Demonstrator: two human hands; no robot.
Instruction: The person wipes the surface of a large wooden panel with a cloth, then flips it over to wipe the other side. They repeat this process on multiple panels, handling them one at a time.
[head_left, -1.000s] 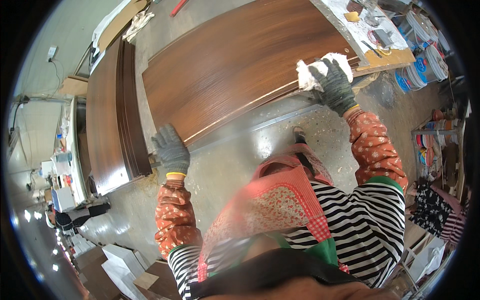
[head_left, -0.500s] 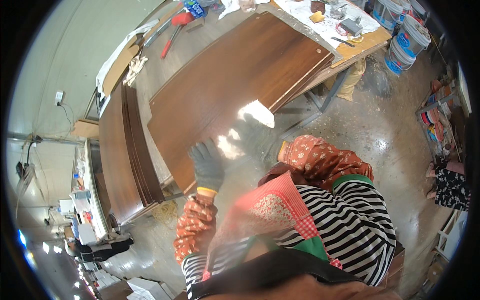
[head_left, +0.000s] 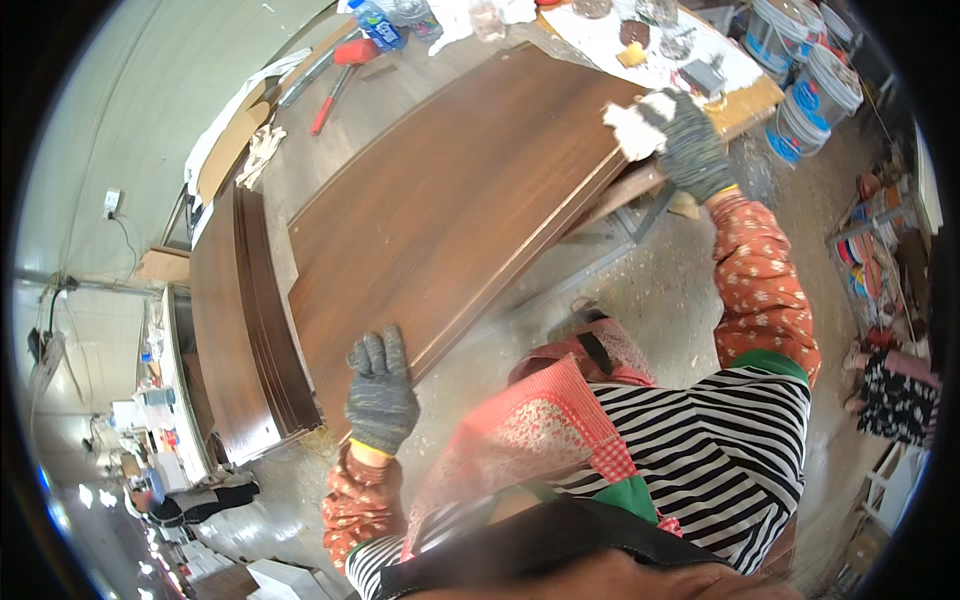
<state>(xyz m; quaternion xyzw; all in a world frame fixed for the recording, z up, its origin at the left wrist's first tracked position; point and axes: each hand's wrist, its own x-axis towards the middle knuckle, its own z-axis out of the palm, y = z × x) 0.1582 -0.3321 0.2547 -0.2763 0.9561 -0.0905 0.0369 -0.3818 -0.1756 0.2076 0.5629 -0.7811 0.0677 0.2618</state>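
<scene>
A dark brown wooden panel (head_left: 450, 160) lies slanting across the table in front of me, with more panels seemingly stacked under it. At its far right corner, my right hand (head_left: 692, 150), in a grey knit glove, is closed on a bunched white cloth (head_left: 636, 128) pressed against the panel. My left hand (head_left: 382, 395), gloved alike, rests at the near left end of the panel with its fingers stretched out on the surface. It holds nothing.
Left of the panel stands a pile of brown boards (head_left: 240, 320). Behind lie a red-handled tool (head_left: 335, 85) and a blue-labelled bottle (head_left: 377, 25). Pots stand on a white-covered board at the far right, near buckets (head_left: 800, 115) on the floor. A person (head_left: 190, 503) is at lower left.
My right hand has swept from the panel's near edge out to its far right corner with the white cloth. My left hand has shifted slightly down and left.
</scene>
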